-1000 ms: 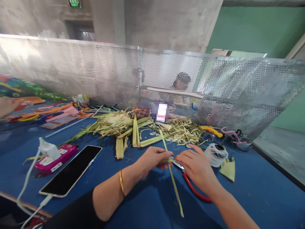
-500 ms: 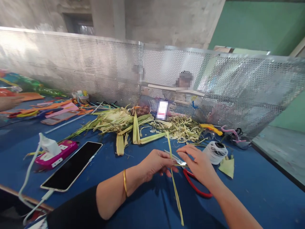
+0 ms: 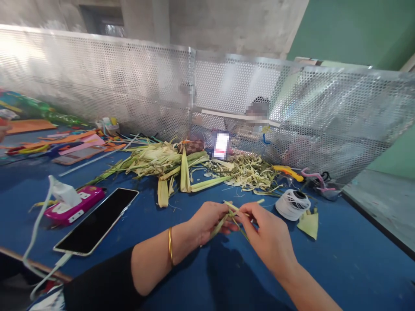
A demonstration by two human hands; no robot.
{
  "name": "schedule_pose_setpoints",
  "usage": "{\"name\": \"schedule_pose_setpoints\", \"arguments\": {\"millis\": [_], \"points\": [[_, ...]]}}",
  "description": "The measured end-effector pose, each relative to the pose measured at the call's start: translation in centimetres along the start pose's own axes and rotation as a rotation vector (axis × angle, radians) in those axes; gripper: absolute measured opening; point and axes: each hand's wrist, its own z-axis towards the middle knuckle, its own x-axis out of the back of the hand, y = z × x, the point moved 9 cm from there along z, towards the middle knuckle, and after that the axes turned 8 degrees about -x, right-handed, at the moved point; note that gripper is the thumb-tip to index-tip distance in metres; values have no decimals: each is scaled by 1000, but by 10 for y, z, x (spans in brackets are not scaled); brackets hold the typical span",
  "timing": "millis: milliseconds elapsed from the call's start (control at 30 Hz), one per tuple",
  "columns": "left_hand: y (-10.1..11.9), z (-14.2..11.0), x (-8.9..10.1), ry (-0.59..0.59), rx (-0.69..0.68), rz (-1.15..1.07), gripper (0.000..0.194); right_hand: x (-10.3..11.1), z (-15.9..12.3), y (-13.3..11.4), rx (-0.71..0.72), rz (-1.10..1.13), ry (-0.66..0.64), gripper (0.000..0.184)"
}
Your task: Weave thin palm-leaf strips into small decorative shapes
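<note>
Leaf strips (image 3: 231,214), pale green, narrow and fibrous, cross in a small knot between the two hands. The left hand (image 3: 212,222) has thumb and fingers closed on the crossing, one folded strip running down along its fingers; the right hand (image 3: 270,235) pinches a strip at the same spot, its thumb and forefinger together. The fingertips cover part of the crossing, so how the strips interlace is hard to make out. A smooth gold-coloured bangle (image 3: 170,247) rings the wrist behind the left hand.

Just right of the right hand stands a spool of white thread (image 3: 290,206), loosely wound around a dark core, and next to it lies a flat, wedge-shaped leaf piece (image 3: 308,225). Beyond the left hand, a stiff folded leaf (image 3: 184,176) juts up before a heap of dry, ragged leaves (image 3: 152,160); beyond the right hand spread curled shreds (image 3: 253,175). Left of the left hand, a glossy black phone (image 3: 97,222) lies on the blue table (image 3: 181,276) near a magenta power strip (image 3: 78,208).

Farthest from the hands, a perforated metal screen (image 3: 129,77) half hides people behind it, a bright rectangle (image 3: 221,144) before it is blurred out, and another person's hand (image 3: 2,130) is cut off at the far left edge.
</note>
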Motion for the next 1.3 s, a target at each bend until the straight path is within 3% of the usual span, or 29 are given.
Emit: {"name": "schedule_pose_setpoints", "arguments": {"millis": [133,433,633,833,933,1067,1200,1300], "points": [[5,3,1,21,-55,-148,16,-4,-8,-24,250,-284,79,27],[6,0,-4,-19,22,-278,12,-3,-3,-18,228,-226,67,22],[11,3,-2,-44,-99,-270,3,-14,-6,-23,266,-234,-13,21],[10,3,-4,-61,-139,-305,4,-31,-21,-53,514,-301,-48,24],[7,2,-8,-87,-127,-276,4,-42,-26,-58,563,-355,-72,23],[8,2,-6,-87,-119,-269,14,-32,-16,-43,403,-189,-46,21],[12,2,0,-46,-118,-221,18,-12,1,5,-42,111,42,13],[13,0,2,-22,-111,-200,18,-23,2,41,-343,263,-24,18]]}}
